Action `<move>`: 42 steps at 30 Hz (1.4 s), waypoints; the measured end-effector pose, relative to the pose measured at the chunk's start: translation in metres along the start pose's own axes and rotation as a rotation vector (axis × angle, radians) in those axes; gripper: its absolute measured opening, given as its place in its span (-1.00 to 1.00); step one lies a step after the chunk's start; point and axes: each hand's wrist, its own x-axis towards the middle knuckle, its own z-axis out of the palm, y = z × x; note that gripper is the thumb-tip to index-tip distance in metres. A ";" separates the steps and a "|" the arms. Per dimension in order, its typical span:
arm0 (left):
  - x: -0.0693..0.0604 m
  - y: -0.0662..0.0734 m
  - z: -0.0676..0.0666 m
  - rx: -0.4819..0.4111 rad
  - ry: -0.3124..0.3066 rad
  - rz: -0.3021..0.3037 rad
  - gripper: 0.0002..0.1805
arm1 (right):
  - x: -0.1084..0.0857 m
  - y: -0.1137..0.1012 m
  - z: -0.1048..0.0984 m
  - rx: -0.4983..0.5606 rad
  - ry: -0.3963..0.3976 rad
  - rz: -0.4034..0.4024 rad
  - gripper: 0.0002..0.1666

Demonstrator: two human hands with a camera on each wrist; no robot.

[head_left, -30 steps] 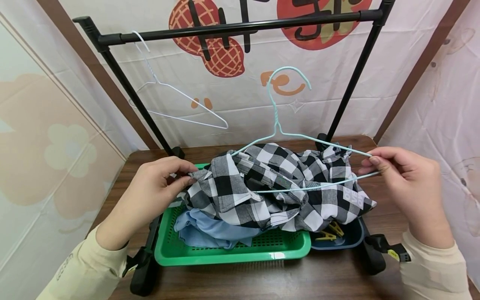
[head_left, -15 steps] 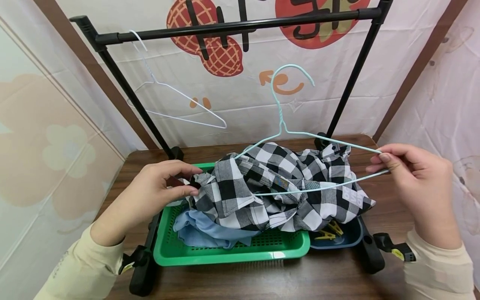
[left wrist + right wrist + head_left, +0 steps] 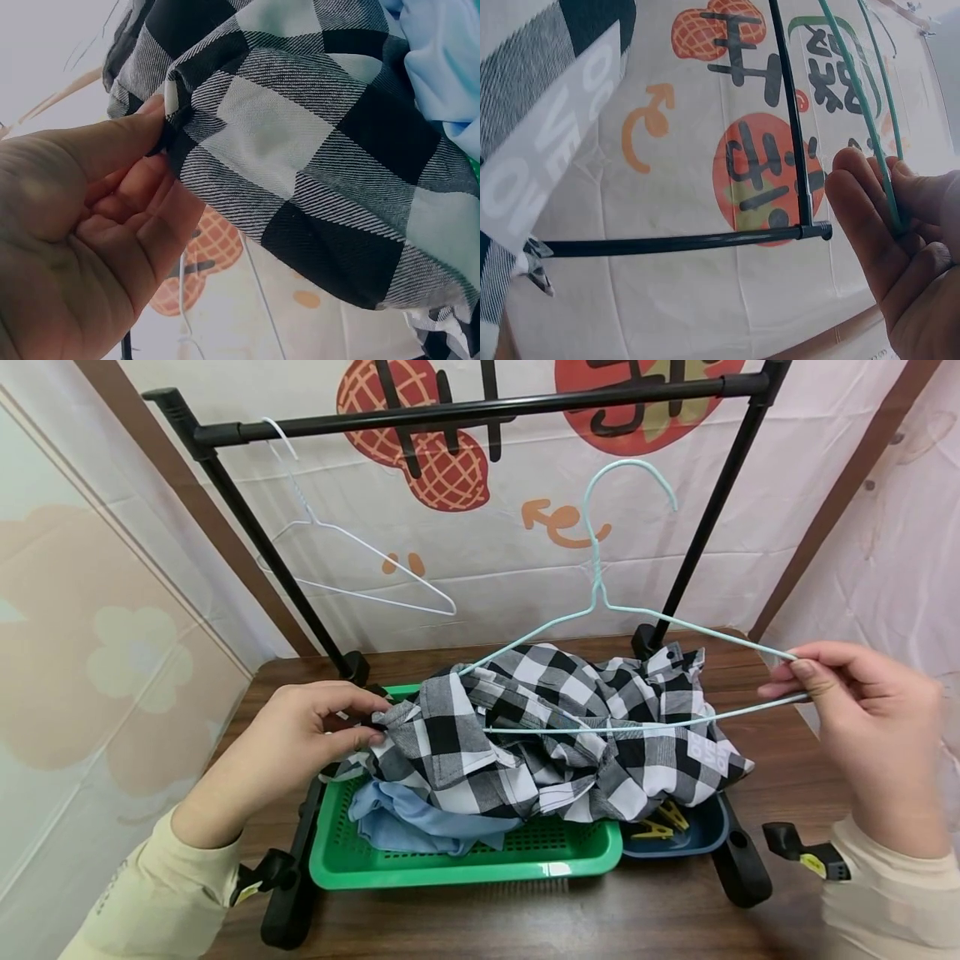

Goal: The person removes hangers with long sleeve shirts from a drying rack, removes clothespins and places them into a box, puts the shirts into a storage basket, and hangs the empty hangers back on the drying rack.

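Note:
A black-and-white checked shirt [image 3: 570, 693] lies bunched over the green basket, its collar side toward the left. My left hand [image 3: 307, 727] pinches the shirt's edge between thumb and fingers; the left wrist view shows the checked cloth [image 3: 300, 142] drawn up at the thumb tip. A mint-green wire hanger [image 3: 597, 585] stands hook up, its left end tucked inside the shirt's neck opening and hidden there. At its right end my right hand [image 3: 870, 727] grips the hanger, the wire [image 3: 874, 120] running between thumb and fingers in the right wrist view.
A black clothes rack [image 3: 480, 414] spans the back, with a white hanger [image 3: 375, 568] hooked at its left. Blue cloth [image 3: 427, 818] lies in the green basket [image 3: 465, 878]. Beside it, a dark blue tray [image 3: 705, 835] holds yellow clips [image 3: 663, 822]. All stand on a wooden table [image 3: 570, 918].
My right hand has moved right and slightly up, carrying the hanger with it; the hook now sits farther right and higher. My left hand shifted a little and stays at the shirt's edge.

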 end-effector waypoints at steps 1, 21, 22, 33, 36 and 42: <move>0.000 0.000 0.000 0.001 0.003 -0.001 -0.68 | 0.000 0.000 -0.002 0.019 0.004 -0.002 -0.86; -0.010 -0.014 0.001 0.031 0.028 -0.027 -0.72 | 0.006 0.010 -0.022 0.083 0.023 0.008 -0.82; -0.010 -0.014 0.001 0.032 0.025 -0.033 -0.73 | 0.006 0.011 -0.023 0.099 0.024 0.005 -0.82; -0.015 -0.017 0.000 0.018 -0.014 -0.102 -0.76 | 0.009 0.017 -0.028 0.201 0.037 0.023 -0.83; -0.016 -0.019 0.001 0.017 -0.027 -0.113 -0.74 | 0.010 0.017 -0.030 0.183 0.036 0.021 -0.82; -0.016 -0.024 0.003 0.002 -0.076 -0.127 -0.75 | 0.010 0.019 -0.033 0.184 0.038 -0.003 -0.82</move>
